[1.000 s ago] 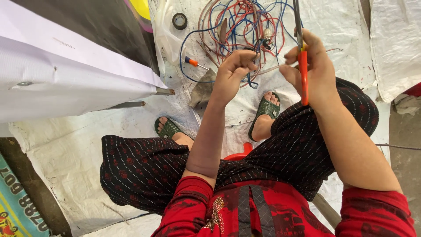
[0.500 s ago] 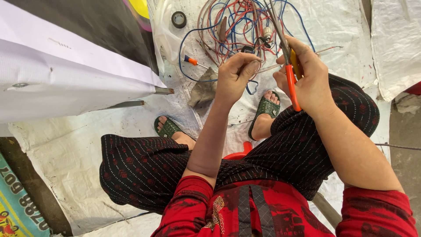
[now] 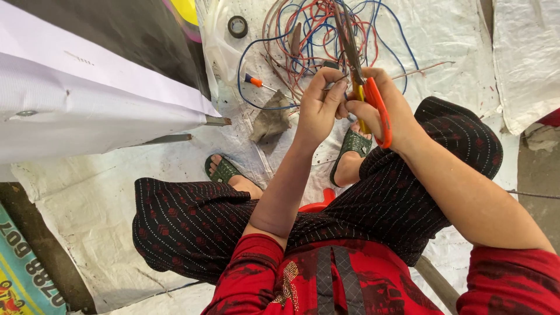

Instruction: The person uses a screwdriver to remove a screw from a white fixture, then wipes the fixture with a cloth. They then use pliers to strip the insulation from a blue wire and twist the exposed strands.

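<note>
My right hand (image 3: pixel 382 108) grips pliers (image 3: pixel 367 87) with orange and yellow handles, jaws pointing up and away from me. My left hand (image 3: pixel 318 108) sits right beside it, fingers pinched on a thin wire end (image 3: pixel 338 79) close to the jaws. Both hands hover above my crossed legs in dark patterned trousers. Beyond the hands lies a tangle of red, blue and brown wires (image 3: pixel 315 35) on a white sheet (image 3: pixel 443 35).
A roll of black tape (image 3: pixel 237 26) and a small orange-handled screwdriver (image 3: pixel 255 81) lie near the wires. A grey stone-like lump (image 3: pixel 271 119) rests by my green sandals (image 3: pixel 224 170). A large white and dark board (image 3: pixel 87 99) fills the left.
My right hand has swung the pliers leftwards and tilted them, closing in on my left hand. The left hand rose slightly, so both hands now meet at the wire.
</note>
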